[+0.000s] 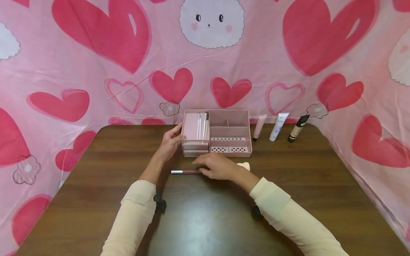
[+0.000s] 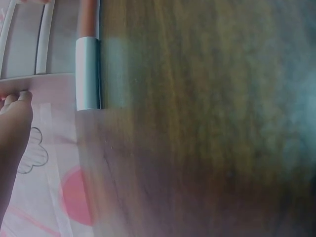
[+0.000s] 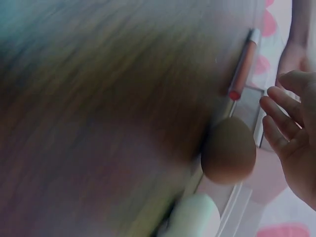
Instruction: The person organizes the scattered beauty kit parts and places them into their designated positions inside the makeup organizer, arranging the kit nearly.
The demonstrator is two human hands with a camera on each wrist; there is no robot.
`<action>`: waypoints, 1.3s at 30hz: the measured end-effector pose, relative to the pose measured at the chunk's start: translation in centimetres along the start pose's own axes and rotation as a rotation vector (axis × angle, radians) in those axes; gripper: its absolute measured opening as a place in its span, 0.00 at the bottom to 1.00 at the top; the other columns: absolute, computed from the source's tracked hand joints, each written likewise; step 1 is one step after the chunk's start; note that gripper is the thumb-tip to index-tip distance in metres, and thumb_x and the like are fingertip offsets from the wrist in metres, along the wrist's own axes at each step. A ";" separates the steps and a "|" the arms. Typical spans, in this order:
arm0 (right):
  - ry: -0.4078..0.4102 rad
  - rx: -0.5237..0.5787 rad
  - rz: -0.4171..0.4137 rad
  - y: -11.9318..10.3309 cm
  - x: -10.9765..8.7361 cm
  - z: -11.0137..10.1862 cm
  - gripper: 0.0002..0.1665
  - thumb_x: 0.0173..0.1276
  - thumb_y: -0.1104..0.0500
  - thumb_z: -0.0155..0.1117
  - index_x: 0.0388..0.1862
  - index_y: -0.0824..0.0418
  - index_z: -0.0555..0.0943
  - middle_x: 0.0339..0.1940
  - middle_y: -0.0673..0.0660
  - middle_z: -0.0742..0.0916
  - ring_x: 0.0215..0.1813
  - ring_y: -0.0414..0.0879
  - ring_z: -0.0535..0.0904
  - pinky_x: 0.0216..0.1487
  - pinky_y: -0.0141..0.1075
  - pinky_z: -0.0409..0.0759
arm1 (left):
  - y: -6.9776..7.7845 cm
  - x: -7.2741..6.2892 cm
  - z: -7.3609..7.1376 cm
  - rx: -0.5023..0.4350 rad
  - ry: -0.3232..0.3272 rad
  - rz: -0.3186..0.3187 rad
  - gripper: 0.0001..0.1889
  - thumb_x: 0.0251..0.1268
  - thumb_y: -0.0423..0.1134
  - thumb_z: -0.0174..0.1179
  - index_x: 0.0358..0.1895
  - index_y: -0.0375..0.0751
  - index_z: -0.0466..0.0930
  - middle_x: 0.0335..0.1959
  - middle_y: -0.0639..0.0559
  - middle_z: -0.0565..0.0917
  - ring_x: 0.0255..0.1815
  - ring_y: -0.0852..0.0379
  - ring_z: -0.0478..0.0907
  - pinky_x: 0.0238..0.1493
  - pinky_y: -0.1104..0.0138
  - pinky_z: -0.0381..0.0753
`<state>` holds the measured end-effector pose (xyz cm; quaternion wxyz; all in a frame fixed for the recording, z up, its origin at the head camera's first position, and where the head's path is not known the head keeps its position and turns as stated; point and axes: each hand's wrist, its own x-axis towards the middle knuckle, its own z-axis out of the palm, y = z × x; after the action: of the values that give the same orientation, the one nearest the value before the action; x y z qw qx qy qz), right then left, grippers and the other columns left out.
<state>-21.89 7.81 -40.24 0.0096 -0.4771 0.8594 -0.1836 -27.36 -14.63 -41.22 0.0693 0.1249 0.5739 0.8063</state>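
A pink makeup organizer (image 1: 229, 133) stands at the back of the table, with several slim brushes (image 1: 202, 126) in its upper left compartment and drawers below. My left hand (image 1: 169, 144) holds its left side, thumb over the front corner and fingers along the outer wall. In front of it lies a lip gloss tube (image 1: 185, 172) with a silver cap (image 2: 88, 74). My right hand (image 1: 221, 167) is over the tube's right end in the head view, its fingers loosely extended with nothing between them. A brown egg-shaped makeup sponge (image 3: 228, 150) and a pale sponge (image 3: 192, 217) lie beside the tube.
Right of the organizer stand a pink tube (image 1: 259, 127), a white tube (image 1: 279, 127) and a foundation bottle (image 1: 298, 128) with a black cap. A pink heart-print cloth (image 1: 205, 60) hangs behind the brown wooden table (image 1: 195, 217).
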 end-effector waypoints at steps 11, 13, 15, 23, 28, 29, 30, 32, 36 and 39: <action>-0.088 -0.045 0.001 -0.2 1.4 2.2 0.21 0.69 0.56 0.69 0.60 0.54 0.84 0.53 0.52 0.87 0.52 0.45 0.84 0.58 0.41 0.83 | 0.0 0.0 -0.2 0.013 -0.026 -0.010 0.40 0.64 0.17 0.41 0.80 0.25 0.39 0.83 0.31 0.43 0.82 0.41 0.46 0.62 0.82 0.72; -0.098 -0.059 -0.007 -0.2 1.4 2.5 0.21 0.69 0.55 0.69 0.61 0.53 0.84 0.51 0.52 0.87 0.51 0.45 0.83 0.56 0.40 0.83 | 0.0 0.1 -0.2 0.015 -0.025 -0.012 0.40 0.64 0.17 0.41 0.80 0.25 0.39 0.83 0.32 0.43 0.82 0.41 0.45 0.63 0.81 0.72; -0.094 -0.073 -0.019 -0.1 1.5 2.7 0.21 0.69 0.56 0.69 0.61 0.53 0.84 0.49 0.52 0.86 0.49 0.44 0.83 0.54 0.39 0.83 | 0.0 0.1 -0.2 0.013 -0.022 -0.012 0.39 0.64 0.17 0.41 0.80 0.25 0.39 0.83 0.31 0.43 0.82 0.41 0.45 0.63 0.81 0.72; -0.049 -0.097 -0.055 -0.1 1.8 3.1 0.18 0.71 0.62 0.65 0.57 0.51 0.87 0.38 0.50 0.84 0.42 0.42 0.82 0.43 0.35 0.82 | 0.2 0.1 0.1 0.000 0.001 -0.009 0.39 0.63 0.16 0.41 0.79 0.24 0.40 0.83 0.31 0.45 0.81 0.42 0.47 0.58 0.83 0.73; -0.048 -0.101 -0.052 0.0 1.8 3.2 0.18 0.72 0.62 0.64 0.58 0.49 0.87 0.37 0.50 0.84 0.40 0.42 0.81 0.40 0.33 0.81 | 0.2 0.1 0.1 -0.004 -0.001 -0.017 0.40 0.64 0.17 0.42 0.80 0.25 0.40 0.83 0.32 0.45 0.81 0.43 0.48 0.59 0.82 0.73; -0.046 -0.099 -0.051 0.0 1.8 3.2 0.18 0.72 0.63 0.64 0.58 0.49 0.87 0.36 0.50 0.84 0.39 0.42 0.81 0.39 0.33 0.81 | 0.2 0.1 0.2 -0.007 0.001 -0.018 0.40 0.64 0.17 0.42 0.80 0.25 0.41 0.83 0.32 0.45 0.82 0.44 0.48 0.59 0.82 0.73; -0.045 -0.097 -0.052 0.0 1.8 3.2 0.18 0.72 0.63 0.64 0.58 0.49 0.87 0.36 0.50 0.84 0.39 0.42 0.81 0.39 0.32 0.80 | 0.2 0.0 0.2 -0.006 0.002 -0.019 0.40 0.64 0.17 0.42 0.80 0.26 0.41 0.83 0.32 0.45 0.82 0.44 0.48 0.60 0.82 0.73; -0.047 -0.081 -0.050 0.0 1.8 3.3 0.18 0.72 0.63 0.64 0.58 0.49 0.87 0.36 0.50 0.83 0.38 0.41 0.80 0.37 0.31 0.79 | 0.2 0.0 0.2 0.000 0.006 -0.021 0.39 0.64 0.17 0.42 0.80 0.26 0.41 0.83 0.32 0.46 0.82 0.43 0.48 0.62 0.81 0.73; -0.057 -0.036 -0.051 0.2 1.9 3.2 0.19 0.72 0.65 0.64 0.57 0.51 0.87 0.36 0.51 0.83 0.38 0.41 0.79 0.37 0.29 0.77 | 0.3 -0.1 0.2 0.008 0.010 -0.025 0.39 0.65 0.17 0.42 0.80 0.26 0.41 0.83 0.32 0.47 0.82 0.43 0.48 0.68 0.77 0.71; -0.063 -0.011 -0.056 0.3 1.9 3.2 0.19 0.72 0.65 0.63 0.58 0.52 0.87 0.36 0.51 0.84 0.37 0.41 0.78 0.37 0.28 0.76 | 0.2 -0.1 0.2 0.001 0.010 -0.023 0.39 0.65 0.17 0.42 0.80 0.26 0.41 0.83 0.32 0.47 0.82 0.43 0.49 0.66 0.78 0.72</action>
<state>-22.57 5.42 -42.98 0.0290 -0.5064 0.8461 -0.1639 -27.20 -14.55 -40.97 0.0756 0.1141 0.5761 0.8059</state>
